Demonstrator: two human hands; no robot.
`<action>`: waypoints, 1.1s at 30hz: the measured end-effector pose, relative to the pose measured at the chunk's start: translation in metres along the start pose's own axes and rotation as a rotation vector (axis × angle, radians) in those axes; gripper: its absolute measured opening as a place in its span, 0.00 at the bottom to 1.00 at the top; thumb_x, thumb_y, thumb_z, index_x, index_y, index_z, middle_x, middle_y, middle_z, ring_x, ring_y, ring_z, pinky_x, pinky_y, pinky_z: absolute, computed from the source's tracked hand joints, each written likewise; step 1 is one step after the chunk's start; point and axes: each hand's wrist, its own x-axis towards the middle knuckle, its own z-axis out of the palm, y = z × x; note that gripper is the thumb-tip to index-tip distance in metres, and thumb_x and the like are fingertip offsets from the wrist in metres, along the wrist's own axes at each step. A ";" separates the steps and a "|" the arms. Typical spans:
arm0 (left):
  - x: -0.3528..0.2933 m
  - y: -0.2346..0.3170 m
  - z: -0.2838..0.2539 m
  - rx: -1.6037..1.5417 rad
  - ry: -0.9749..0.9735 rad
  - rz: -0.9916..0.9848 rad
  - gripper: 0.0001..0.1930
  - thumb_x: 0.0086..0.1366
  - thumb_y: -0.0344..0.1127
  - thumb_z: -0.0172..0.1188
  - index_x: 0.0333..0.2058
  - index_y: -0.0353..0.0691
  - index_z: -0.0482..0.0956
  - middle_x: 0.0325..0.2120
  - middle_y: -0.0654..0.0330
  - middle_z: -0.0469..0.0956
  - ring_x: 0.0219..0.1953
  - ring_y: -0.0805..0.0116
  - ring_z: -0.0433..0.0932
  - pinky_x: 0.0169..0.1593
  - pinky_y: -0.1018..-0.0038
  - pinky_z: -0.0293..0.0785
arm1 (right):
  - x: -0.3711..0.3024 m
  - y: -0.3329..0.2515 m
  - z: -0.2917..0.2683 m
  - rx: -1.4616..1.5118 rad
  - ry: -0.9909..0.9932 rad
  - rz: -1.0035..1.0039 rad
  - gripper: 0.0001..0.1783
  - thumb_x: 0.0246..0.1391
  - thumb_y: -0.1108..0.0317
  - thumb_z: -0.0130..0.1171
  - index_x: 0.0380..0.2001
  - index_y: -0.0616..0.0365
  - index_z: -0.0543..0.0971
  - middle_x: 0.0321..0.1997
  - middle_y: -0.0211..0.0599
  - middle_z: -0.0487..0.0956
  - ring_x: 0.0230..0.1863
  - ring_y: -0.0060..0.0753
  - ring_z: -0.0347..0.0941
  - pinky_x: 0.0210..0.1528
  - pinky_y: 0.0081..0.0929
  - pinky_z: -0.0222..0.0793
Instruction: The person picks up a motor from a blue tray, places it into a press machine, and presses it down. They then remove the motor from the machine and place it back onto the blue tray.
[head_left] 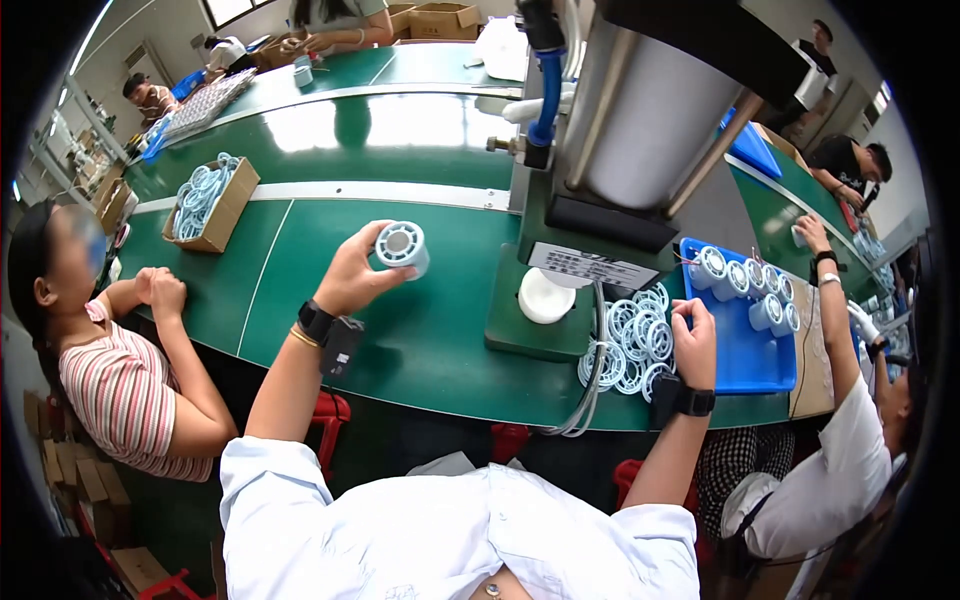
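Observation:
My left hand is closed round a light blue cylindrical housing, held up over the green table. The housing's ringed, slotted face with a grey centre points up. At the right edge of a pile of light blue plastic rings, my right hand has its fingers curled; whether anything is inside them is hidden. Between my hands stands a press with a large grey cylinder. Under its head, a round white holder sits on the green base.
A blue tray with several similar housings lies right of the rings. Grey cables run down the table's front edge. A cardboard box of blue rings stands far left. One person sits at left; another person's arm reaches past the tray.

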 end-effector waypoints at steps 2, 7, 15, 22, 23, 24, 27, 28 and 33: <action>0.010 0.037 0.039 -0.018 -0.050 0.184 0.30 0.46 0.37 0.71 0.48 0.33 0.71 0.41 0.52 0.77 0.44 0.62 0.76 0.50 0.71 0.70 | -0.003 0.001 -0.001 -0.012 0.016 0.023 0.05 0.51 0.73 0.52 0.26 0.64 0.70 0.35 0.45 0.78 0.38 0.39 0.72 0.44 0.31 0.66; 0.022 0.073 0.096 0.008 -0.078 0.357 0.30 0.46 0.35 0.71 0.47 0.34 0.71 0.41 0.52 0.77 0.44 0.64 0.76 0.51 0.71 0.70 | -0.003 0.001 -0.001 0.033 0.005 0.080 0.06 0.51 0.70 0.54 0.29 0.62 0.72 0.36 0.42 0.78 0.42 0.42 0.70 0.48 0.35 0.64; 0.017 0.093 0.120 -0.384 -0.180 0.057 0.27 0.47 0.30 0.70 0.47 0.34 0.71 0.41 0.53 0.78 0.43 0.63 0.77 0.49 0.70 0.71 | -0.001 0.002 -0.003 0.040 -0.011 0.094 0.08 0.53 0.69 0.54 0.35 0.62 0.74 0.39 0.39 0.78 0.41 0.35 0.70 0.48 0.30 0.64; 0.021 0.094 0.117 -0.180 -0.254 0.139 0.27 0.49 0.34 0.70 0.47 0.36 0.71 0.43 0.52 0.76 0.45 0.57 0.75 0.52 0.67 0.68 | 0.006 -0.028 0.001 0.209 -0.034 0.026 0.10 0.54 0.69 0.53 0.39 0.63 0.74 0.42 0.40 0.77 0.45 0.35 0.72 0.50 0.28 0.64; 0.020 0.092 0.120 -0.180 -0.255 0.146 0.27 0.49 0.34 0.70 0.47 0.36 0.71 0.43 0.52 0.76 0.45 0.57 0.75 0.52 0.67 0.68 | 0.008 -0.040 0.004 0.225 -0.073 -0.037 0.11 0.54 0.70 0.53 0.39 0.63 0.74 0.43 0.41 0.77 0.46 0.37 0.72 0.50 0.28 0.64; 0.017 0.085 0.124 -0.141 -0.231 0.144 0.26 0.49 0.35 0.69 0.47 0.36 0.71 0.45 0.52 0.75 0.47 0.56 0.74 0.53 0.66 0.67 | 0.010 -0.050 0.007 0.241 -0.111 -0.101 0.11 0.53 0.70 0.53 0.40 0.63 0.74 0.44 0.43 0.77 0.47 0.39 0.72 0.50 0.29 0.63; 0.020 0.081 0.131 -0.075 -0.196 0.194 0.26 0.49 0.35 0.69 0.47 0.36 0.72 0.47 0.51 0.74 0.51 0.54 0.70 0.55 0.64 0.65 | 0.018 -0.052 0.021 0.015 -0.149 -0.342 0.13 0.52 0.70 0.53 0.41 0.63 0.73 0.44 0.47 0.75 0.48 0.48 0.70 0.51 0.34 0.62; 0.021 0.081 0.124 -0.080 -0.272 0.235 0.26 0.51 0.36 0.67 0.48 0.36 0.71 0.49 0.50 0.72 0.53 0.53 0.68 0.56 0.63 0.63 | 0.018 -0.053 0.025 0.003 -0.126 -0.346 0.13 0.52 0.70 0.53 0.41 0.63 0.73 0.44 0.47 0.75 0.48 0.48 0.70 0.51 0.34 0.62; 0.037 -0.002 0.076 0.027 -0.210 0.270 0.27 0.62 0.49 0.54 0.55 0.40 0.66 0.56 0.50 0.66 0.61 0.50 0.59 0.62 0.58 0.54 | 0.012 -0.061 0.042 -0.173 -0.202 -0.392 0.15 0.52 0.66 0.53 0.42 0.61 0.72 0.50 0.46 0.71 0.54 0.50 0.64 0.55 0.41 0.58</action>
